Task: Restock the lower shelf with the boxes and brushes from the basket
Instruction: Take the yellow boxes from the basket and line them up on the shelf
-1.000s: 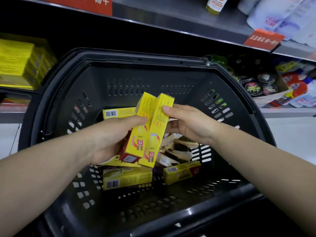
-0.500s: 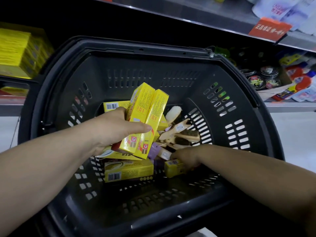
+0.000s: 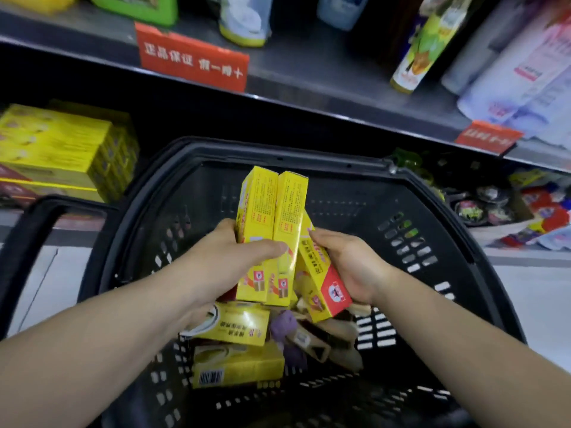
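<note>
We judge restocking barely begun: our left hand [image 3: 230, 262] grips two boxes [image 3: 272, 217], our right hand [image 3: 350, 268] clasps a third box [image 3: 323, 282] at their 3 o'clock, over the basket [image 3: 216, 149] holding more boxes [image 3: 238, 366] and brushes [image 3: 336, 332].

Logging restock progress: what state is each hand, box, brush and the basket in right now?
left hand, grips two yellow boxes upright, side by side
right hand, holds third yellow box, tilted beside the pair
basket, partly filled
loose boxes, lying flat in the basket
brushes, heaped beside them
</note>
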`<state>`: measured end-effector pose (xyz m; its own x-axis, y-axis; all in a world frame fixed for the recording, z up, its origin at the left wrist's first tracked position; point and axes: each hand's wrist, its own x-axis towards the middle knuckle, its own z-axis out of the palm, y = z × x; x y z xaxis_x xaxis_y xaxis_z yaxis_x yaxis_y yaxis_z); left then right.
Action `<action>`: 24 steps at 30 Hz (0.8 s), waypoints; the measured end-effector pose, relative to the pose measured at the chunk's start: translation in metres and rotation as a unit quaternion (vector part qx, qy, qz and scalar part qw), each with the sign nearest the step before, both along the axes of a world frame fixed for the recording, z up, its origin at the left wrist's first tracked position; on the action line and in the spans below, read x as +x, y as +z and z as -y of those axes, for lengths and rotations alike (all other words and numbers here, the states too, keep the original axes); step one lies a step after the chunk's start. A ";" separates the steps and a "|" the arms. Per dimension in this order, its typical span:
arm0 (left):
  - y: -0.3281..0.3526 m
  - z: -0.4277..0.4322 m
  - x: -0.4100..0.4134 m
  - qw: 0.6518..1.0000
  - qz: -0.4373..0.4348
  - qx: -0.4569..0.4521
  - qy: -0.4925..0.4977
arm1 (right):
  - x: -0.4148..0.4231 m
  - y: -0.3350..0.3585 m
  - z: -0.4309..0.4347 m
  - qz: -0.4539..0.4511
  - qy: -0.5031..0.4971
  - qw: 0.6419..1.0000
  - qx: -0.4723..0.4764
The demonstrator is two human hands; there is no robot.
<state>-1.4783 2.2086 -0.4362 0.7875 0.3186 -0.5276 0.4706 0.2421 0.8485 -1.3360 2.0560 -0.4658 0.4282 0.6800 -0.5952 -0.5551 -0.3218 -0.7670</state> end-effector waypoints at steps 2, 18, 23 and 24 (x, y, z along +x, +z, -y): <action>0.010 -0.010 -0.001 1.000 0.026 -0.002 0.018 | -0.009 0.019 -0.016 -0.039 -0.021 0.999 0.022; 0.055 -0.106 -0.051 0.981 0.061 -0.078 0.167 | -0.050 0.090 -0.154 0.030 -0.006 0.999 0.017; 0.055 -0.146 -0.095 0.970 0.068 -0.066 0.223 | -0.068 0.097 -0.199 0.100 0.139 0.985 0.036; 0.050 -0.155 -0.102 0.966 0.061 -0.057 0.243 | -0.072 0.098 -0.209 0.113 0.165 0.979 0.025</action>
<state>-1.5804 2.3633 -0.3861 0.6188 0.6112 -0.4935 0.1757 0.5046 0.8453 -1.4077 2.2646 -0.3675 0.2964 0.8302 -0.4722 -0.2407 -0.4135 -0.8781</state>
